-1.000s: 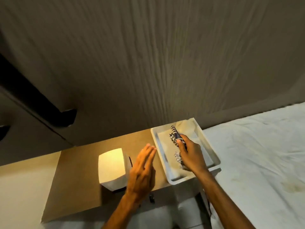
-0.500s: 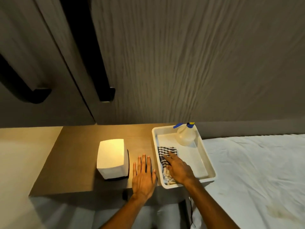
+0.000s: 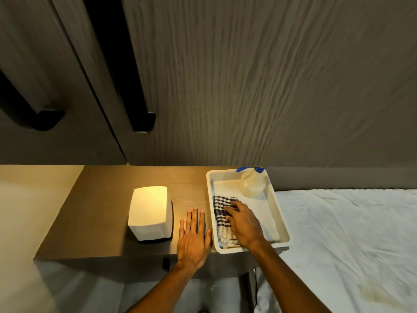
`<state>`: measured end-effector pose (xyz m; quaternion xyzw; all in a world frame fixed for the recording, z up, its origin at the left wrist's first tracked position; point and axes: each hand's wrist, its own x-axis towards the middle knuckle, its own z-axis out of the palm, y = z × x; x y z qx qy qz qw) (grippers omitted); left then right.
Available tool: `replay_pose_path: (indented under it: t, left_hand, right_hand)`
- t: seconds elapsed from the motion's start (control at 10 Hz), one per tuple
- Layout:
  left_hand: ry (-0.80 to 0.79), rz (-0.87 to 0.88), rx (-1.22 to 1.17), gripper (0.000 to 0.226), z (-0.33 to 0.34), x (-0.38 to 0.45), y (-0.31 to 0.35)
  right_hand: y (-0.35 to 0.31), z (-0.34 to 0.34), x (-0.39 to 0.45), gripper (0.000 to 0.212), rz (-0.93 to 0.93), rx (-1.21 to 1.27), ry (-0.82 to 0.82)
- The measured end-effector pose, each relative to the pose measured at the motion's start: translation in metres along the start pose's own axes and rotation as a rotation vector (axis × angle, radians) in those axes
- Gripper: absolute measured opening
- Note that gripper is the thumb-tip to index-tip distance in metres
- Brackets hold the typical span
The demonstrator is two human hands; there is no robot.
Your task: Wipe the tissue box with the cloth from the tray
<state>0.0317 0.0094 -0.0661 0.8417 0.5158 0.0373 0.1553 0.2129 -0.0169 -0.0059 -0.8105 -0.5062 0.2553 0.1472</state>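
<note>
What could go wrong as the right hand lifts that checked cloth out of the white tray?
The white plastic tray overhangs the front edge of the brown wooden table; tugging the blue-and-white checked cloth might tip it. The right hand works close to the pale spray bottle with the blue trigger and could knock it.

Single view only: head-worn wide-angle camera, looking forward and steeply down from above the person's own forearms. Near range; both arms enter from the bottom edge. The surface [image 3: 108,222] runs across the lower middle of the frame, with the tray [image 3: 279,224] at its right end and the tissue box [image 3: 149,211] left of centre. The bed [image 3: 349,233] fills the lower right. The upper half faces a textured wall [image 3: 270,75] and dark cabinet doors [image 3: 67,86] at upper left. Wide-angle distortion bends straight lines near the edges. No second view, so nothing is shared.
</note>
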Motion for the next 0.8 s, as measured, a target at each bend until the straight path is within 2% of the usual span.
replay_pose_path:
  t: [0.1, 0.3, 0.5, 0.6, 0.7, 0.8]
  left_hand:
    - [-0.003, 0.003, 0.004, 0.067, -0.001, -0.001, 0.000]
    - [-0.014, -0.016, 0.029, 0.072, 0.001, 0.005, 0.001]
    - [-0.013, -0.025, 0.065, 0.086, 0.009, 0.010, -0.001]
    - [0.000, -0.016, 0.086, 0.085, 0.011, 0.009, -0.001]
    - [-0.012, -0.065, 0.005, 0.076, -0.009, 0.006, 0.004]
    - [0.052, -0.058, -0.157, 0.066, -0.023, -0.022, 0.009]
  right_hand:
    - [0.004, -0.002, 0.000, 0.047, -0.059, -0.040, -0.065]
    - [0.007, -0.009, 0.005, 0.051, -0.129, -0.141, -0.117]
    - [0.009, -0.006, 0.005, 0.055, -0.134, -0.164, -0.120]
    - [0.011, 0.002, 0.003, 0.057, -0.140, -0.172, -0.086]
    - [-0.003, -0.008, -0.003, 0.057, -0.133, -0.176, -0.077]
    - [-0.012, -0.024, -0.024, 0.050, -0.128, -0.057, 0.002]
